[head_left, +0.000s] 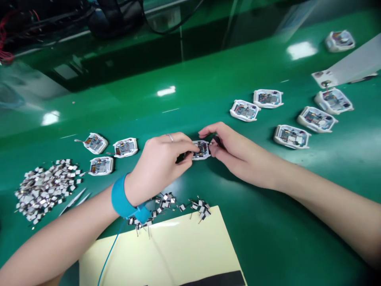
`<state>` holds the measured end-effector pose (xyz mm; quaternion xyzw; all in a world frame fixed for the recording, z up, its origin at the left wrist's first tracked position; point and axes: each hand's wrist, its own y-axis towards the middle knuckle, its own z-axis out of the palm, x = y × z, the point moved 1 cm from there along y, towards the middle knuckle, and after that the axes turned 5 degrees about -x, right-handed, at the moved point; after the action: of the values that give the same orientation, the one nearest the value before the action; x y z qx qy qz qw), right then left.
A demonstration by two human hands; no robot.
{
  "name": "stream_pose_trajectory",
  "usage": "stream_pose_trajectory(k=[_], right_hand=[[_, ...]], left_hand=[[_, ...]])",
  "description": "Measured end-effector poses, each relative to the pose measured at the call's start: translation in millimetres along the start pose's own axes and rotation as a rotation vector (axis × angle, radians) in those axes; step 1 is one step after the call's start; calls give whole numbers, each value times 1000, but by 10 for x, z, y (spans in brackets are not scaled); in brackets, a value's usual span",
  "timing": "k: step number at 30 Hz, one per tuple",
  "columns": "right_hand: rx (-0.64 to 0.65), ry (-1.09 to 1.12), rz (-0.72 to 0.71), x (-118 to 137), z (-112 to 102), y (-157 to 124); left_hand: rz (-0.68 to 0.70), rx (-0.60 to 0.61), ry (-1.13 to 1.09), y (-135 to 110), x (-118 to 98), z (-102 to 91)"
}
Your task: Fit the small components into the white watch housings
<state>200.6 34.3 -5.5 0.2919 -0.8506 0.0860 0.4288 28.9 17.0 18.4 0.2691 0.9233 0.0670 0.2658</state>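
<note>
Both hands meet over one small white case with an exposed circuit board (201, 150) on the green table (208, 79). My left hand (160, 161), ring on one finger and a blue wrist strap (123, 198) on the wrist, pinches the case's left side with closed fingers. My right hand (232, 149) pinches its right edge, fingers curled; a small dark part shows at the fingertips. A row of small silver batteries (178, 206) with thin leads lies just below the hands, along the top edge of a pale yellow sheet (166, 254).
A large heap of silver batteries (44, 190) lies at the left, with tweezers (73, 200) beside it. Three open white cases (110, 153) sit left of my hands, several more (291, 115) at the right. A white strip (351, 65) lies at the far right. Dark cables (44, 20) run along the back.
</note>
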Motion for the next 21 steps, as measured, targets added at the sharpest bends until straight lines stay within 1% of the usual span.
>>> stream_pose_trajectory(k=[2,3,5,7,9,13,16,21], right_hand=[[58,-21,-57,-1,-20,-33],[63,-39,-73,-6,-23,-48],[14,-69,-83,-23,-13,-70],[-37,-84,-81,-41,11,-81],[-54,-79,-82,-52,35,-86],[-71,-64,-85,-59,45,-90],[-76,-52,-107,-57,36,-91],[-86,-73,-123,-63,29,-92]], left_hand=[[91,5,72,-19,-1,20],[131,8,100,-28,-2,31],[180,9,139,-42,-5,51],[185,12,168,-49,-5,69],[189,7,185,-53,-7,78],[225,-11,181,-63,-13,69],[243,8,185,-66,-20,46],[225,-3,167,-49,-42,28]])
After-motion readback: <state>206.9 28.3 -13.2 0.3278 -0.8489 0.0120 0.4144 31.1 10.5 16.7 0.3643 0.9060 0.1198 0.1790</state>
